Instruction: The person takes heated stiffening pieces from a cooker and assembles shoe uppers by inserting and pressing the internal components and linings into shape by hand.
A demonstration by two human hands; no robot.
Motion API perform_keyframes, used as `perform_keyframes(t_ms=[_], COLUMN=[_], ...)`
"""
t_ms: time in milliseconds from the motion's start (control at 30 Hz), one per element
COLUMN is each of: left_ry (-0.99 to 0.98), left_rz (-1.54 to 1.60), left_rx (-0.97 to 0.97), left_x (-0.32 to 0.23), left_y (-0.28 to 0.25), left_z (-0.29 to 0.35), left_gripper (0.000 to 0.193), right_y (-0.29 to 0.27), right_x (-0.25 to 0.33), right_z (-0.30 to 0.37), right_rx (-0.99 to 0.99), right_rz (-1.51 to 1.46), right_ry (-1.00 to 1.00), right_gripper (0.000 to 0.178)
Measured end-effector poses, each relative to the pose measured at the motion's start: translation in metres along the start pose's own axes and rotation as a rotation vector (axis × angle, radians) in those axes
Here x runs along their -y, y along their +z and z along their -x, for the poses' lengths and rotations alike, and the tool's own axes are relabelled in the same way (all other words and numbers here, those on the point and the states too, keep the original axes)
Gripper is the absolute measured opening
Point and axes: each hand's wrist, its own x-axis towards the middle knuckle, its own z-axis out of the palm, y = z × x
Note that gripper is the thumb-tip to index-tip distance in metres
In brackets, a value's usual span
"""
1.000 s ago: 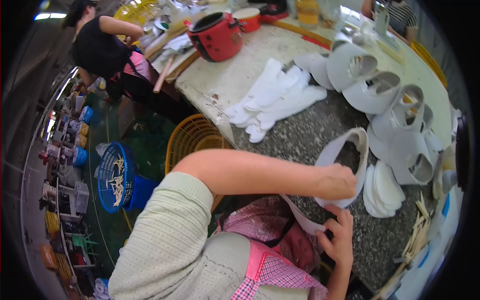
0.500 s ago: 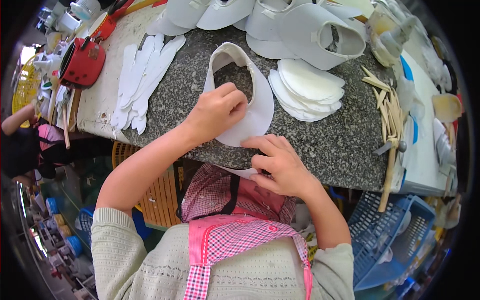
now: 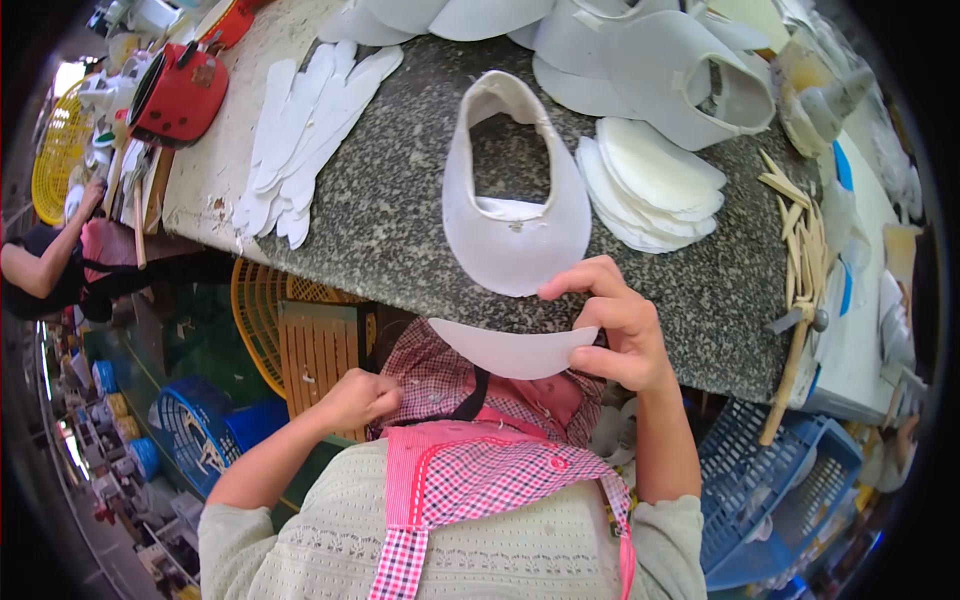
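Note:
My right hand (image 3: 622, 335) is closed on a white crescent-shaped piece (image 3: 510, 352), pinched by its right end between thumb and fingers at the table's front edge. Just above it, a white visor-shaped piece (image 3: 518, 240) lies on the speckled stone top, with an open loop and a broad rounded front. The right index finger reaches close to its front rim; whether they touch I cannot tell. My left hand (image 3: 357, 402) is over my lap beside the checked apron (image 3: 500, 475), fingers curled in, with nothing showing in them.
Flat white strips (image 3: 315, 140) lie left, a stack of white rounded sheets (image 3: 650, 185) right. Several similar white pieces (image 3: 690, 80) stand behind. A red pot (image 3: 185, 95), wooden sticks (image 3: 800, 240), a hammer (image 3: 785, 375) and blue baskets (image 3: 770, 490) flank me. Another person works at far left.
My left hand has left the visor-shaped piece and dropped to my lap. The crescent piece, mostly hidden before, now shows in my right hand. The view has shifted a little.

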Motion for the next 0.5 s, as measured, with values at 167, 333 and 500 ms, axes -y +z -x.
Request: perform_keyframes(t_ms=[167,333,500], left_ry=[-0.188,0.026,0.508], left_rz=[-0.649,-0.328,-0.053], left_rx=[-0.192,-0.182,-0.498], left_x=[0.041,-0.023,-0.063], left_y=[0.019,-0.005,-0.032], left_z=[-0.007,-0.013,-0.036], left_gripper=[0.024,0.043,0.04], right_y=[0.003,-0.005,-0.002], right_x=[0.002,0.018,0.028], right_z=[-0.001,0.012,0.01], right_rx=[0.021,-0.129,-0.135], right_rz=[-0.151,-0.294,-0.412], right_ry=[0.081,0.196,0.275], right_gripper=[0.016,0.014,0.013])
